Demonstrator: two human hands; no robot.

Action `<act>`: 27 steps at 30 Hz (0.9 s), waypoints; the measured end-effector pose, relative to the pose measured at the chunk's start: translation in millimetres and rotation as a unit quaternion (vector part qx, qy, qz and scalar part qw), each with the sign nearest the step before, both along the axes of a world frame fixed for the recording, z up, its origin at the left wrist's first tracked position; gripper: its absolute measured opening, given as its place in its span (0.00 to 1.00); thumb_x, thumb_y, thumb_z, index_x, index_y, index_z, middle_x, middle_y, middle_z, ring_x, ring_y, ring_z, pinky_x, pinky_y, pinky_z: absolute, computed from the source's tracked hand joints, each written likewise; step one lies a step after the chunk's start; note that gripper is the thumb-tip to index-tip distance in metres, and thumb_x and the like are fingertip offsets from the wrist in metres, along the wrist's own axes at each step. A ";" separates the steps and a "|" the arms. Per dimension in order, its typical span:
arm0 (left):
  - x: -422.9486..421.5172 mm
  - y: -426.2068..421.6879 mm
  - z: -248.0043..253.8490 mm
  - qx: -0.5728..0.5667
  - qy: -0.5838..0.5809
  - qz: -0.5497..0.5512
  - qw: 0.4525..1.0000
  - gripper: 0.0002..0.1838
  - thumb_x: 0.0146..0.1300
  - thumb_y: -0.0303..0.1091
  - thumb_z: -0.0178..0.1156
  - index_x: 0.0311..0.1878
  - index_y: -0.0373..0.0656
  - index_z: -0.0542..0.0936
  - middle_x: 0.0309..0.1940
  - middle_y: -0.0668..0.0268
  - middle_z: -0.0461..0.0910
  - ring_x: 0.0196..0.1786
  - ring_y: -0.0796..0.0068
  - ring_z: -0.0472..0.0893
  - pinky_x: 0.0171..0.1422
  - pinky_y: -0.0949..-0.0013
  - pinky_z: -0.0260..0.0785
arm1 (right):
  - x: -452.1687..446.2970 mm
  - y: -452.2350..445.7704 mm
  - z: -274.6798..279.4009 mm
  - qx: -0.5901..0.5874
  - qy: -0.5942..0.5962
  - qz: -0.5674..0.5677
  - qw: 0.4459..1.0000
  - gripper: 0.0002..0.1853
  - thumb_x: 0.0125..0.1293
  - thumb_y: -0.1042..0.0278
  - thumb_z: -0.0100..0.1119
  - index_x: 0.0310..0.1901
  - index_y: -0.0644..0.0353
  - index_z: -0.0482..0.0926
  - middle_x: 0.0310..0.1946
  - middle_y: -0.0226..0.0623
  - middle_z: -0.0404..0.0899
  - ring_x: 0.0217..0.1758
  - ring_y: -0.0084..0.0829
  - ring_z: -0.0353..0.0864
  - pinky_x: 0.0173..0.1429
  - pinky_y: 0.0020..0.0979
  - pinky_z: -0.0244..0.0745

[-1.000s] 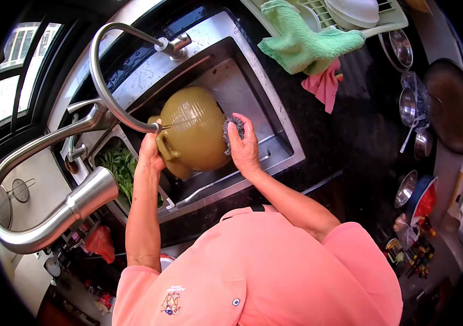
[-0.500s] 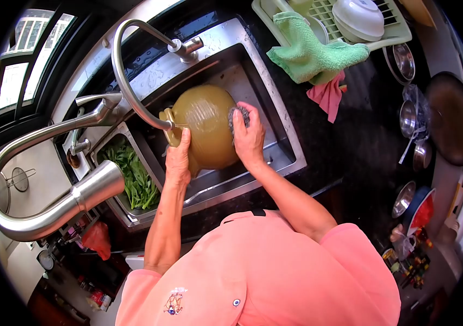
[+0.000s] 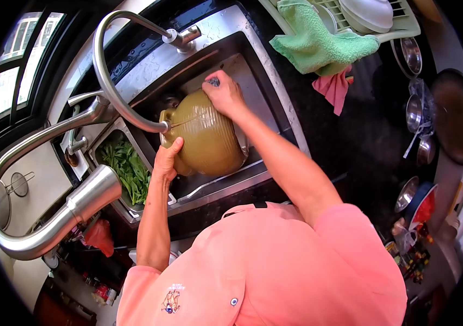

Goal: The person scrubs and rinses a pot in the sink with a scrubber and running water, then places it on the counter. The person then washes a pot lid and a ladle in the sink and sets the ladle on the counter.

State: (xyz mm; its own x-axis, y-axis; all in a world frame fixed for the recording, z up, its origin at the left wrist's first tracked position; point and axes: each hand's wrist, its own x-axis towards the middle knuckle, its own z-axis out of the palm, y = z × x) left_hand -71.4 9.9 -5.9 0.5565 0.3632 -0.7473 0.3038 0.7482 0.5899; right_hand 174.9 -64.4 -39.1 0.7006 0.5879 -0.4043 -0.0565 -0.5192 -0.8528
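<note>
Looking down from my distant seat, I see a glossy black table [image 3: 345, 157] with a brushed-steel sink [image 3: 284, 111] set into it, its rim beaded with water. Inside the sink a big round jar [image 3: 207, 138] lies tipped on its side, olive-brown, glazed and shiny, with fine ridges ringing its belly and its narrower neck to the left. A slim, arched metal faucet [image 3: 100, 57] ends right by the neck, where a thin trickle seems to fall on the glaze. Beside it, green leaves [image 3: 128, 168] fill a smaller basin. The left hand [image 3: 165, 162] grips the jar low near the neck, thumb up on the curve. The right hand [image 3: 225, 98] is closed around a small, wiry grey scourer [image 3: 213, 82], at the jar's far upper side; most of it is hidden by the fingers.

To scrub this well, I would judge, the left hand should hold firm, since wet glaze is slippery and a round belly rolls easily. I would let the scourer follow the ridges with light, even strokes, press its wiry strands into the grooves, and avoid knocking the neck against the hard metal spout.
</note>
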 end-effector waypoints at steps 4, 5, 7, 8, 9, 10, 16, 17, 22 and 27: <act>-11.3 7.8 -8.1 0.019 0.012 0.016 1.000 0.43 0.60 0.53 0.75 0.72 0.40 0.69 0.64 0.61 0.77 0.65 0.63 0.77 0.70 0.56 0.70 | 13.2 32.1 -54.6 -0.016 0.056 0.044 0.997 0.19 0.59 0.54 0.69 0.48 0.56 0.86 0.44 0.48 0.88 0.49 0.44 0.86 0.56 0.39 0.78; -15.0 8.2 -13.0 0.018 0.014 0.018 1.000 0.43 0.61 0.54 0.74 0.72 0.40 0.69 0.64 0.61 0.77 0.64 0.64 0.77 0.70 0.56 0.70 | 10.6 33.8 -60.8 0.009 0.082 0.023 0.996 0.19 0.59 0.54 0.70 0.45 0.60 0.87 0.44 0.50 0.87 0.52 0.44 0.86 0.59 0.37 0.78; -20.5 8.0 -17.6 0.017 0.019 0.026 0.999 0.42 0.63 0.56 0.72 0.71 0.39 0.70 0.63 0.60 0.78 0.64 0.64 0.77 0.69 0.57 0.70 | 7.4 26.8 -60.4 0.072 0.102 -0.018 0.992 0.19 0.62 0.54 0.70 0.47 0.60 0.86 0.44 0.43 0.88 0.48 0.31 0.84 0.54 0.33 0.78; -23.2 8.0 -19.6 0.030 0.035 0.029 0.999 0.42 0.63 0.57 0.71 0.71 0.39 0.70 0.63 0.60 0.78 0.64 0.64 0.77 0.69 0.57 0.70 | 5.9 24.9 -59.9 0.104 0.112 -0.038 0.988 0.19 0.64 0.54 0.70 0.48 0.60 0.86 0.43 0.39 0.88 0.47 0.25 0.83 0.51 0.30 0.78; -22.4 7.8 -19.1 0.043 0.050 0.031 0.997 0.41 0.64 0.58 0.70 0.71 0.39 0.70 0.63 0.60 0.78 0.64 0.65 0.77 0.69 0.58 0.70 | 0.1 21.0 -64.2 0.185 0.145 -0.069 0.970 0.15 0.69 0.59 0.68 0.48 0.62 0.84 0.44 0.36 0.87 0.48 0.19 0.81 0.52 0.26 0.77; -20.2 5.7 -18.2 0.054 0.065 0.033 0.996 0.41 0.65 0.58 0.69 0.70 0.39 0.71 0.63 0.60 0.78 0.63 0.65 0.78 0.69 0.58 0.70 | -4.1 13.1 -52.3 0.220 0.165 -0.070 0.959 0.14 0.70 0.61 0.67 0.48 0.62 0.84 0.44 0.36 0.87 0.48 0.19 0.81 0.54 0.26 0.76; -4.7 -2.0 -5.8 0.064 0.111 0.073 0.989 0.44 0.62 0.63 0.70 0.64 0.30 0.75 0.57 0.55 0.82 0.57 0.64 0.82 0.64 0.59 0.75 | -49.7 -55.4 32.1 0.211 -0.028 0.032 0.976 0.15 0.70 0.66 0.64 0.54 0.62 0.80 0.56 0.48 0.84 0.63 0.45 0.82 0.66 0.37 0.75; -2.3 -3.5 -7.5 0.060 0.116 0.079 0.988 0.45 0.61 0.64 0.70 0.63 0.29 0.76 0.56 0.54 0.82 0.56 0.64 0.83 0.63 0.59 0.75 | -60.4 -63.4 35.8 0.226 -0.078 0.013 0.971 0.16 0.71 0.66 0.61 0.57 0.62 0.79 0.60 0.51 0.81 0.66 0.49 0.79 0.68 0.40 0.73; -2.0 -2.2 -7.0 0.096 0.162 0.069 0.980 0.47 0.61 0.68 0.67 0.61 0.28 0.77 0.56 0.53 0.82 0.55 0.63 0.83 0.62 0.59 0.77 | -115.1 -111.0 52.8 0.187 -0.097 -0.077 0.975 0.20 0.76 0.64 0.53 0.64 0.64 0.74 0.65 0.59 0.75 0.69 0.54 0.75 0.71 0.45 0.69; -10.6 -8.4 -14.7 0.087 0.131 0.083 0.984 0.47 0.63 0.69 0.64 0.64 0.30 0.74 0.58 0.53 0.81 0.57 0.62 0.82 0.62 0.55 0.77 | -96.0 -77.3 18.1 0.082 -0.130 -0.111 0.982 0.16 0.75 0.61 0.53 0.56 0.62 0.76 0.51 0.55 0.80 0.57 0.55 0.77 0.62 0.47 0.71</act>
State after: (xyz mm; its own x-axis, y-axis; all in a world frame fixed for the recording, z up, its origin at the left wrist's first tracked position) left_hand -82.0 1.5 -20.6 0.2747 0.5686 -0.7754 0.3442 0.6948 0.6314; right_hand 78.9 -141.7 -21.0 0.8855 0.4522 -0.1069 0.0786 -0.3725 -0.9247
